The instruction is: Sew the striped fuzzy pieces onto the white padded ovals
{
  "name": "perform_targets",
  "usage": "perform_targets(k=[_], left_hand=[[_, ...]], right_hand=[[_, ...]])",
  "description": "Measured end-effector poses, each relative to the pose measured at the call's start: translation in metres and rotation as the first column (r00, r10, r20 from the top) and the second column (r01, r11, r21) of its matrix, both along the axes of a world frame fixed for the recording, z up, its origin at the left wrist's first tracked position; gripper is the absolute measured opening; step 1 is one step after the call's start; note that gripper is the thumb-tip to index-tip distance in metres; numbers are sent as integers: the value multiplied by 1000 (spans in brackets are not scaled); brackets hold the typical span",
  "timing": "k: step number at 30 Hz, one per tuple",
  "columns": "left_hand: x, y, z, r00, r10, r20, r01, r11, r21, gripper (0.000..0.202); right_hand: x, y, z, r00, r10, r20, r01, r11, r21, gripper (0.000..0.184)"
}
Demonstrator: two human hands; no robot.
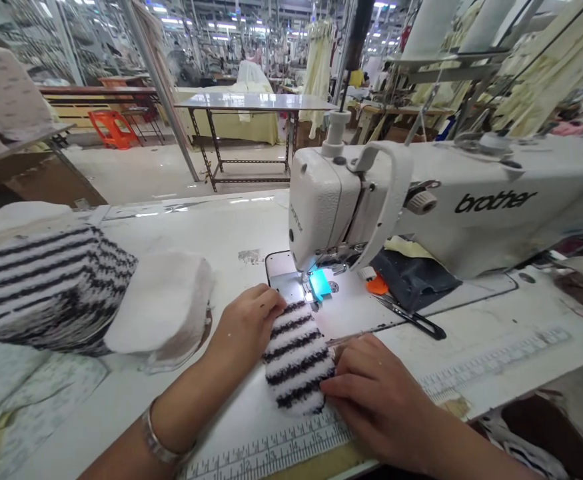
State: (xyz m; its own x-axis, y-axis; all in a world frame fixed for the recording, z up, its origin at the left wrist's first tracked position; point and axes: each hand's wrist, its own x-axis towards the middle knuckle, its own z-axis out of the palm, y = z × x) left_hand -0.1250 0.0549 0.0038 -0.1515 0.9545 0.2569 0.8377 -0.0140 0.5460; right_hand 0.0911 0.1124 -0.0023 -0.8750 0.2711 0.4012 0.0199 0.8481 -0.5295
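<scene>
Worker seated close by, both bare hands at sewing machine (451, 207). Striped fabric piece (296, 360) flat on surface (226, 230), on near side of sewing machine's needle. Left hand (251, 317): fingers narrow, pinching piece's edge at end nearest sewing machine. Right hand (376, 387): fingers narrow, gripping piece's right edge, farther from sewing machine. Left of sewing machine: white fabric stack (158, 300), then striped stack (31, 280). Beside sewing machine's base: black snips (416, 319), dark cloth (418, 277).
</scene>
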Motion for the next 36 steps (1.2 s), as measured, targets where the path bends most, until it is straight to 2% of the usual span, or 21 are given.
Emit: perform_targets(k=[4, 8, 13, 18, 23, 27, 30, 33, 36], left_hand=[[1, -2, 3, 998, -27, -58, 32, 996, 86, 16], [8, -3, 5, 983, -96, -157, 126, 973, 194, 18], [15, -5, -2, 951, -180, -250, 220, 965, 141, 18], [15, -5, -10, 928, -195, -319, 239, 965, 107, 22], [18, -8, -11, 914, -194, -358, 234, 969, 73, 23], [19, -5, -7, 928, -199, -316, 230, 971, 62, 23], [14, 3, -2, 954, -121, -275, 144, 987, 65, 24], [7, 12, -1, 961, -25, -275, 27, 1000, 4, 19], [2, 17, -2, 965, -46, -259, 30, 997, -66, 14]], right_hand=[[7, 4, 4, 998, 14, 56, -14, 1000, -1, 14], [16, 11, 6, 998, 12, 68, -13, 1000, 17, 14], [13, 11, 3, 998, 6, 62, -12, 995, 97, 15], [7, 7, -4, 998, -11, 64, 1, 988, 154, 19], [8, 7, -2, 998, -41, 51, 31, 982, 184, 22], [8, 12, 1, 994, -14, 112, -9, 979, 205, 15], [5, 16, 2, 988, -26, 150, -10, 973, 231, 13], [2, 17, 3, 989, -33, 145, -8, 961, 277, 16], [-1, 18, 4, 991, -28, 128, -13, 952, 305, 14]])
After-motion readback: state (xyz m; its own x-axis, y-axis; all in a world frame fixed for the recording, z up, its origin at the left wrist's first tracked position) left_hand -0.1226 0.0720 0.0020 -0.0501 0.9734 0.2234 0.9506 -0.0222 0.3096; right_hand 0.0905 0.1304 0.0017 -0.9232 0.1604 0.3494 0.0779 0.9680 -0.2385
